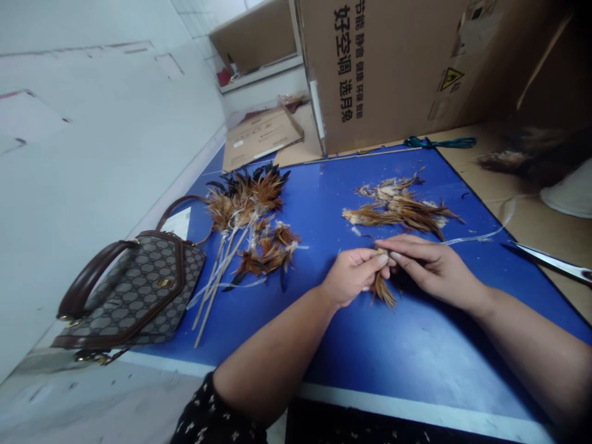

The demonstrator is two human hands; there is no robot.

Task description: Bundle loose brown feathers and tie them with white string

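My left hand is closed, thumb and fingers pinching the top of a small bunch of brown feathers whose tips hang below. From the other side my right hand pinches at the same top end, its fingertips meeting those of the left; I cannot make out whether it grips the feathers or a thread. A clear plastic strip runs out from behind the right hand. Just beyond both hands lies a pile of loose brown feathers on the blue table mat.
Left of the hands lie feather-topped sticks and small feather bunches, beside a patterned handbag. Scissors rest at the right edge, a green cord further back. A large cardboard box stands behind.
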